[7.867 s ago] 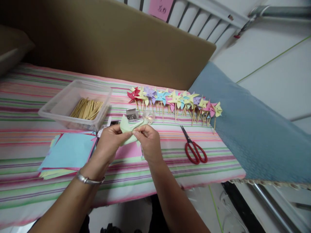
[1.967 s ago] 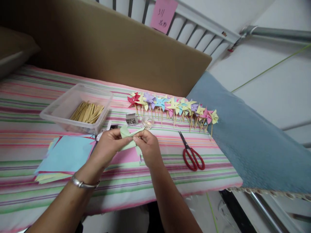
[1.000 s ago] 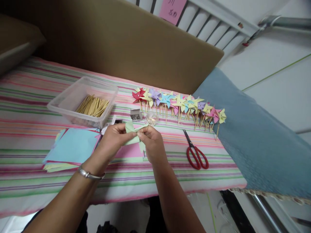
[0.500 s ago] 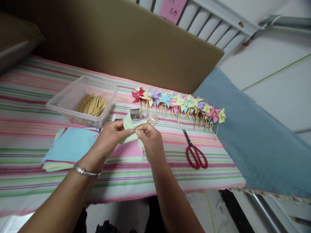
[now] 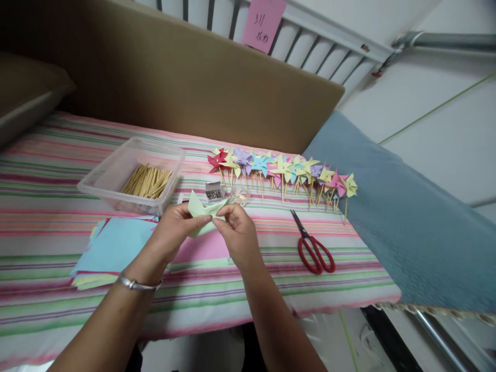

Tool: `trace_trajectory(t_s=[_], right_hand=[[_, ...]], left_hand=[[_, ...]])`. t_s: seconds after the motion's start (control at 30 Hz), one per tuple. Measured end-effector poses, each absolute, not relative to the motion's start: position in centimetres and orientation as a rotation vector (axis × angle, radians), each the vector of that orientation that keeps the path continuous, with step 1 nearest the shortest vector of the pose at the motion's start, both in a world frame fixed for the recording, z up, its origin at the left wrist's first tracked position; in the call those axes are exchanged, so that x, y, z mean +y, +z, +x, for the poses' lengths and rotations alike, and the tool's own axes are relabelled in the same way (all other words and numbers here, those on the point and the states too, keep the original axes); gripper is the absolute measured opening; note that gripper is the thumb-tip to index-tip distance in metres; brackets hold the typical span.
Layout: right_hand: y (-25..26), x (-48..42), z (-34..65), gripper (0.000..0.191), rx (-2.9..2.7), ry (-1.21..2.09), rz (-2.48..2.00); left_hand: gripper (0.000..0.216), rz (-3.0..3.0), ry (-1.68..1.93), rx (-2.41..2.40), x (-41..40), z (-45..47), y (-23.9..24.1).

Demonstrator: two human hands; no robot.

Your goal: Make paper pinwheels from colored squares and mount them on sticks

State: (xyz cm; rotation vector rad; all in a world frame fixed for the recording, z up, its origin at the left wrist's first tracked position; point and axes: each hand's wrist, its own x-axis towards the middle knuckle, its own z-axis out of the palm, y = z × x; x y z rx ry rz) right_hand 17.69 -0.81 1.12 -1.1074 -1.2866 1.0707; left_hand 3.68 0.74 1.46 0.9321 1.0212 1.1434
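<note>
Both hands closed on one thing: pale green paper (image 5: 198,206), partly folded, tips sticking up. Left grip (image 5: 176,227) pinches its left side, thumb toward the middle; right grip (image 5: 240,230) pinches the right side, thumb tips near each other. Can't really tell if anything else sits between the fingertips, too small and partly covered. Silver bracelet (image 5: 139,285) on the left wrist.

Directly below the grip, pink paper (image 5: 205,247) flat on striped cloth (image 5: 329,295). Just beyond the grip, small open box (image 5: 214,194) of tiny metal pieces; right beside it, clear round container (image 5: 241,195) with small bits inside. Left of the grip, paper stack (image 5: 116,243), light blue sheet on top, red and yellow edges showing. Farther out, same side, clear plastic bin (image 5: 129,206) holding wooden sticks (image 5: 147,181).

Right of the grip, scissors (image 5: 306,236), red handles, blades pointing away, touching nothing else on the cloth. Beyond the grip and to the right, row of pinwheels (image 5: 284,168) on sticks, mixed colors. Behind everything, brown board (image 5: 194,82).
</note>
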Motion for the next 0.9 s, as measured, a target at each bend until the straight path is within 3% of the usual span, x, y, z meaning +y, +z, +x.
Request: trace_trajectory(t_s=[0.27, 0.47, 0.9], right_hand=[[1.41, -0.7, 17.55, 0.032, -1.013, 1.272, -1.096], [1.86, -0.88, 17.64, 0.011, -1.119, 1.301, -1.051], [1.98, -1.0, 17.62, 0.007, -1.141, 1.268, -1.096]], left_hand=[[0.02, 0.875, 1.182, 0.968, 0.8, 3.37, 1.33], [0.02, 0.919, 1.15, 1.013, 0.66, 3.63, 1.41], [0.021, 0.919, 1.15, 1.045, 0.77, 3.82, 1.13]])
